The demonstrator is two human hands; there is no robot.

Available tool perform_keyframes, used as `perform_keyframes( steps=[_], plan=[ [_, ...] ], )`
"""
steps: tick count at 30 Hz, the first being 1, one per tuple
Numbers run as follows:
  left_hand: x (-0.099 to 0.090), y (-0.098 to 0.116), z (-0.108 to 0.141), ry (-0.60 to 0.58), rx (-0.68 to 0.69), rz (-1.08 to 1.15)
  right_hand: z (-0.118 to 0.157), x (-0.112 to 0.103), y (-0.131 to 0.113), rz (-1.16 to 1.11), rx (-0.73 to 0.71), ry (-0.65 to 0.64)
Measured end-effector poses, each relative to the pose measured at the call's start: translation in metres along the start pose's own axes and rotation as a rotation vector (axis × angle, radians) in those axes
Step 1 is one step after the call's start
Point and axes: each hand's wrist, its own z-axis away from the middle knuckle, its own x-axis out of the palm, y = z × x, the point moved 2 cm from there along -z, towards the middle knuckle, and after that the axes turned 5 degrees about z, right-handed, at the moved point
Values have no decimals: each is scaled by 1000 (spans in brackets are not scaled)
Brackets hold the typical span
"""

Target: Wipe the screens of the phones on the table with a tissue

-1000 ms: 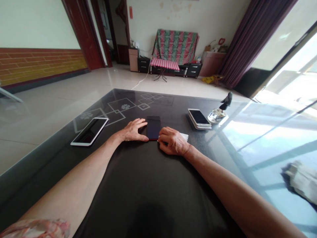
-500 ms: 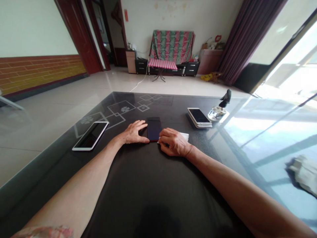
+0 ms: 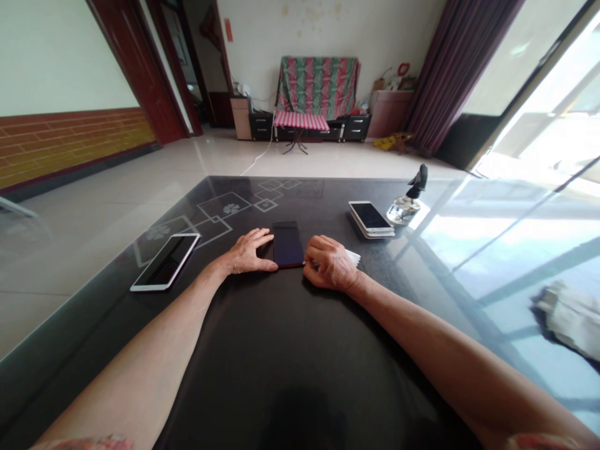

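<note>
A tiled room with a covered sofa lies behind the glossy black bench (image 3: 281, 350). Toward its left edge lies a white phone (image 3: 165, 261). Near the middle, the left hand (image 3: 247, 253) rests flat and released, fingers touching the left side of a dark phone (image 3: 287, 244). The right hand (image 3: 330, 264), just right of that phone, is clenched on a white cloth (image 3: 352, 257). Toward the far right corner sit stacked phones (image 3: 371, 219) beside a spray bottle (image 3: 407, 205)

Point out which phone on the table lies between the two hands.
The dark red-edged phone, flanked by the left hand and right hand. The white-framed phone and the stacked phones lie apart.
</note>
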Motion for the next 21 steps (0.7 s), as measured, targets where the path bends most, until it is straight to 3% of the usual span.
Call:
perform_keyframes(
  steps=[4,12,15,18,21],
  plan=[
    [0,1,0,-4,-5,3,-3,4,-1,-128,-67,-27],
    [0,1,0,0,-2,20,-1,13,16,-45,166,-2],
    [0,1,0,1,8,12,-3,8,12,-92,76,34],
    [-1,2,0,-5,10,8,-5,7,5,-163,-52,-10],
    [-1,3,0,-11,-1,12,-5,10,7,-135,-2,-28]
  ],
)
